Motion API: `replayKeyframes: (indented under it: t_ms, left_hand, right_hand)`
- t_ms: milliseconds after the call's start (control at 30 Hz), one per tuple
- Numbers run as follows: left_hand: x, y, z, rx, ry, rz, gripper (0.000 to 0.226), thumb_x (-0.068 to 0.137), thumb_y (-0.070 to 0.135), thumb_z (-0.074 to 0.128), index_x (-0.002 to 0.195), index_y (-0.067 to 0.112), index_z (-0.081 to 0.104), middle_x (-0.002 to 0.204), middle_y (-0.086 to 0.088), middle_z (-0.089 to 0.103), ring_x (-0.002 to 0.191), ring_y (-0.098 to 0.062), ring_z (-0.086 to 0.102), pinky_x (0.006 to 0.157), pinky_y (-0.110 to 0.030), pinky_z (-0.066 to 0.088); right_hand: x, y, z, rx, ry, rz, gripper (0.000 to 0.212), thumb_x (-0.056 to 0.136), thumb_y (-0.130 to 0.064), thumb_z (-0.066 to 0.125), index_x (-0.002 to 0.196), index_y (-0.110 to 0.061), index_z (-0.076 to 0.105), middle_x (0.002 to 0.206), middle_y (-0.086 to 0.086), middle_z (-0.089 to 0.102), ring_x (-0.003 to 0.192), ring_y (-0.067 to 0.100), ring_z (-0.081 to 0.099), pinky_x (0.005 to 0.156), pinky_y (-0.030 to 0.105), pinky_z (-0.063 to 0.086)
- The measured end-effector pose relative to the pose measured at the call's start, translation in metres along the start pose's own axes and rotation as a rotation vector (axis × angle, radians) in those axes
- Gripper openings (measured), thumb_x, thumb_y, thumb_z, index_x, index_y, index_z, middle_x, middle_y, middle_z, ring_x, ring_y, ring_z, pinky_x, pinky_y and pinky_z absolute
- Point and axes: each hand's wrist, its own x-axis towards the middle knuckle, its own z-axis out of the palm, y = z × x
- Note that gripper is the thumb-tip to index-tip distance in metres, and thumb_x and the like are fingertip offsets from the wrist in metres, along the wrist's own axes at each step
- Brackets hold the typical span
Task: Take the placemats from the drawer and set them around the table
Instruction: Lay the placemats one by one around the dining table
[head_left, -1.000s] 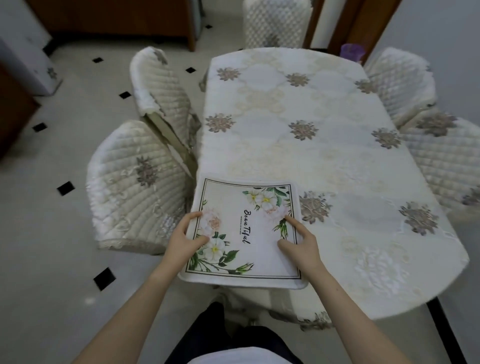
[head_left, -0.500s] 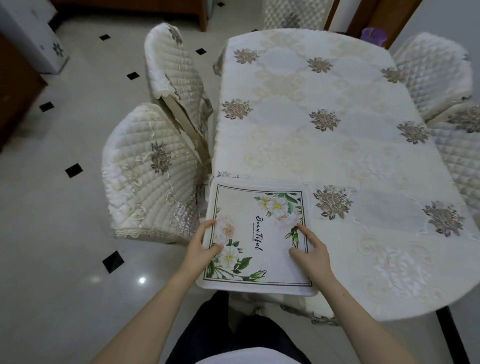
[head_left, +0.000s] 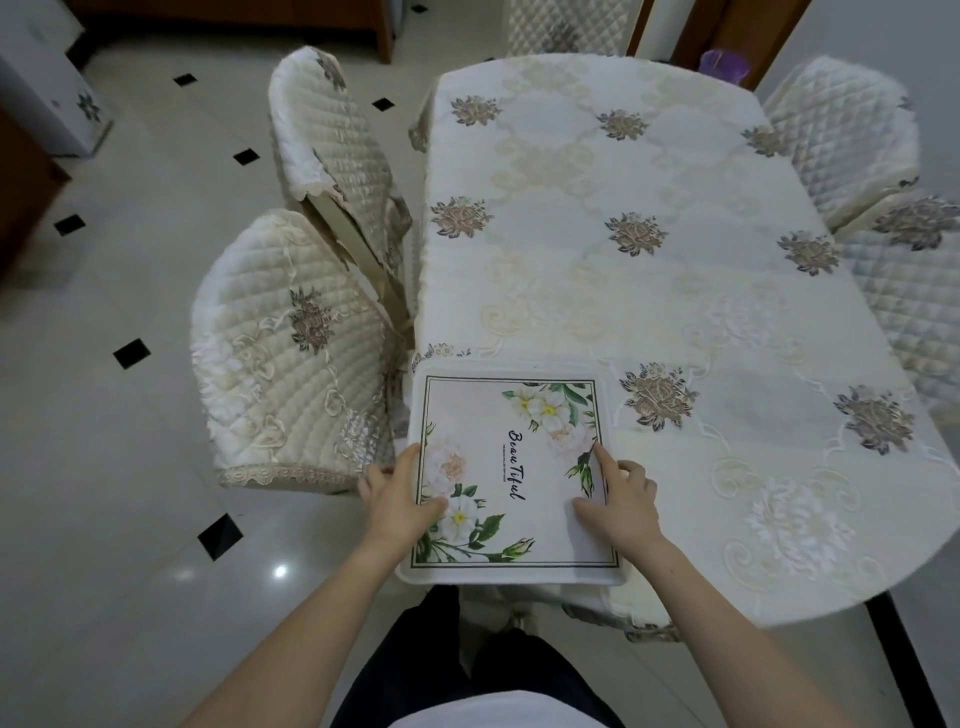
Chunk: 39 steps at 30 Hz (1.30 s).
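Both hands — left hand (head_left: 400, 499), right hand (head_left: 621, 496) — grip placemat (head_left: 511, 478) on table (head_left: 675, 291).

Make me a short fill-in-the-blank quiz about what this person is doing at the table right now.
1. Both hands hold a white square ____ printed with flowers.
2. The left hand grips its ____ edge.
3. The cream embroidered tablecloth bears brown ____ motifs.
4. The right hand rests its index finger on the mat's ____ edge.

Missing words: placemat; left; flower; right.
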Motion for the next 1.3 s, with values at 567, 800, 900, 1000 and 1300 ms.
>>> replayKeyframes:
  t_ms: [567,800,900,1000,1300]
  left_hand:
    - [0.002,0.005,0.0,0.208,0.042,0.162,0.076,0.083,0.021,0.066,0.149,0.017,0.028,0.149,-0.011,0.035,0.136,-0.031,0.029,0.112,-0.038,0.027]
    - [-0.002,0.004,-0.005,-0.062,0.127,0.208,0.057,0.075,0.003,0.069,0.128,0.021,0.057,0.128,-0.008,0.057,0.114,-0.026,0.052,0.099,-0.036,0.042]
    - [0.0,0.01,-0.014,-0.334,-0.016,0.078,0.048,0.074,-0.002,0.07,0.114,0.023,0.064,0.117,-0.005,0.063,0.094,-0.017,0.06,0.083,-0.025,0.048]
    - [0.001,0.013,-0.019,-0.392,-0.184,0.061,0.051,0.074,-0.007,0.07,0.118,0.017,0.064,0.125,0.0,0.056,0.116,-0.013,0.049,0.095,-0.023,0.038]
    - [-0.007,0.013,-0.015,-0.585,-0.239,-0.053,0.063,0.079,-0.016,0.056,0.125,0.027,0.058,0.128,-0.006,0.05,0.098,-0.018,0.06,0.072,-0.024,0.054]
  right_hand:
    - [-0.002,0.001,-0.002,0.006,0.055,-0.052,0.063,0.085,-0.026,0.056,0.144,-0.029,0.035,0.144,0.011,0.038,0.127,0.036,0.038,0.1,0.047,0.04]
    - [-0.003,0.004,-0.008,0.253,0.181,-0.137,0.051,0.082,-0.01,0.064,0.131,-0.018,0.054,0.126,0.01,0.055,0.116,0.024,0.049,0.094,0.028,0.037]
    - [-0.004,0.001,-0.019,0.531,0.184,-0.063,0.043,0.078,-0.004,0.068,0.118,-0.02,0.064,0.118,0.004,0.062,0.096,0.016,0.056,0.078,0.023,0.043]
    - [-0.002,0.002,-0.03,0.65,0.003,-0.043,0.047,0.069,-0.007,0.075,0.112,-0.027,0.068,0.117,0.0,0.063,0.101,0.018,0.056,0.093,0.037,0.047]
    - [-0.009,0.011,-0.029,0.488,-0.038,-0.052,0.058,0.076,0.001,0.068,0.13,-0.017,0.057,0.131,0.003,0.055,0.117,0.018,0.05,0.094,0.03,0.041]
